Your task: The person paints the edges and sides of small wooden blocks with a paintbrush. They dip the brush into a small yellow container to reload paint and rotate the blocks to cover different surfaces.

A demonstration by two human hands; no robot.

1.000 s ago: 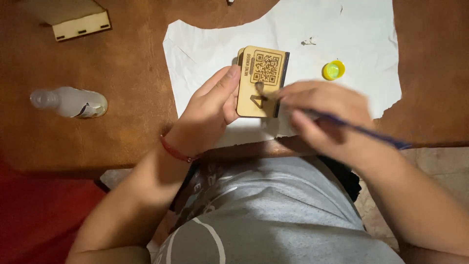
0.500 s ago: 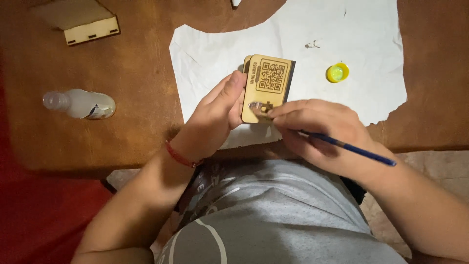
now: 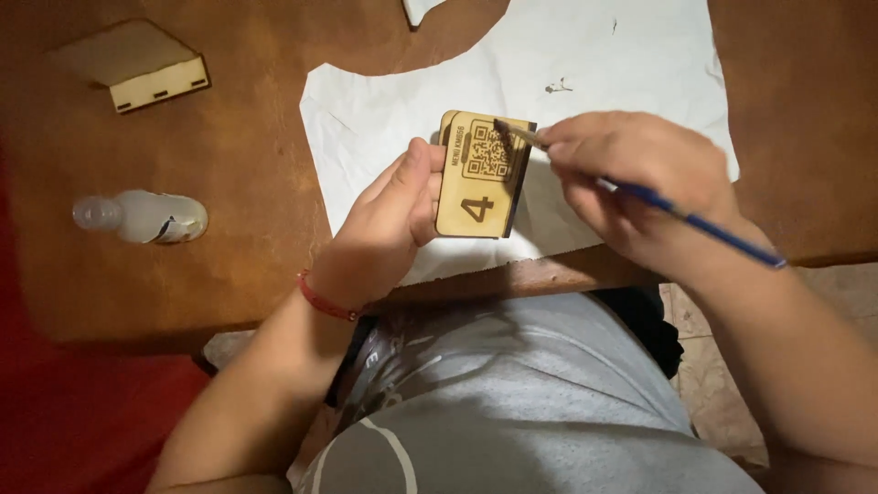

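Left hand (image 3: 389,224) grip clamped on the wooden plaque (image 3: 480,174) held above the white paper (image 3: 585,64), right hand (image 3: 640,169) grip pinched on the blue paintbrush (image 3: 704,224), tip at the plaque's engraved square; best with light strokes, plaque steady, over brown surface (image 3: 229,165).

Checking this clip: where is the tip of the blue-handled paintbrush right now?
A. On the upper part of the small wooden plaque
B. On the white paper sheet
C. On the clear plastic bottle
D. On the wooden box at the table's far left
A: the right hand holds the blue-handled paintbrush with its tip on the upper edge of the small wooden plaque, which the left hand grips above the white paper sheet.
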